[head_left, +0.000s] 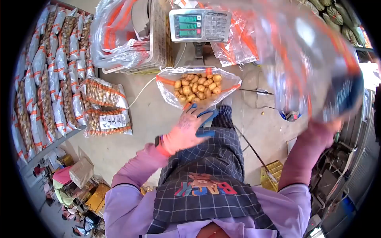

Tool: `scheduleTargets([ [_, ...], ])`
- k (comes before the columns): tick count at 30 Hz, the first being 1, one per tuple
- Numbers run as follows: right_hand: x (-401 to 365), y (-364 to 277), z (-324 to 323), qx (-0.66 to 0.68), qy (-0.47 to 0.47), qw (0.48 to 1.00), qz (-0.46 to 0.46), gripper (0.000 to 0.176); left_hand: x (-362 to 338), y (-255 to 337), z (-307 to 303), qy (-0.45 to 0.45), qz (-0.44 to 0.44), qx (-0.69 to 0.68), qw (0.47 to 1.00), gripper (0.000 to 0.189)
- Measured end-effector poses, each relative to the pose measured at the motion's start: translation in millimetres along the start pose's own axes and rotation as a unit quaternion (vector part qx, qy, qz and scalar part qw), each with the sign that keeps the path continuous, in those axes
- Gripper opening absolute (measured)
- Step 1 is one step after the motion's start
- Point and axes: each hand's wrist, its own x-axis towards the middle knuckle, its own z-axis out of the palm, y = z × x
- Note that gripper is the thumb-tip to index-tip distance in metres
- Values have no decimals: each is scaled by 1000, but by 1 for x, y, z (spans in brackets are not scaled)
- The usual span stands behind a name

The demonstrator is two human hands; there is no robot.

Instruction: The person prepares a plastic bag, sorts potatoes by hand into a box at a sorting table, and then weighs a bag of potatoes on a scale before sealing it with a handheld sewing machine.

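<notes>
A clear plastic bag with orange stripes (162,85) stands with its mouth wide, and small potatoes (197,88) lie inside. My left hand (194,126), in a blue and pink glove, is at the bag's near rim with its fingers apart; a fingertip seems to touch the rim. Out to the right, my right hand (344,93), in a dark blue glove and smeared by motion, holds up another clear plastic bag with orange stripes (295,51). That raised bag looks limp and blurred.
A digital scale display (200,25) stands beyond the potato bag. Left of it, a crate (158,41) holds stacked plastic bags. Filled bags (53,75) line a rack at the left; two more (105,107) lie beside it. A yellow crate (272,176) sits on the floor.
</notes>
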Motion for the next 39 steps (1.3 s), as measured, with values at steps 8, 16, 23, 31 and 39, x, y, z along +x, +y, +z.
scheduleTargets([
  [8,-233,-82,-107,15,-304,952,27,31,-59,180,27,-264,6,-408,874,80],
  [16,-402,7,-232,-538,-199,811,118,26,-149,96,128,-104,-172,-236,951,34],
  [23,-525,40,-317,-534,-47,824,185,18,-193,172,211,-137,127,147,971,52],
  [31,-558,101,-360,-606,-231,742,171,16,-174,150,417,-322,174,175,914,30],
  [39,-598,135,-448,-550,-114,783,268,20,-156,183,406,-353,69,114,926,23],
])
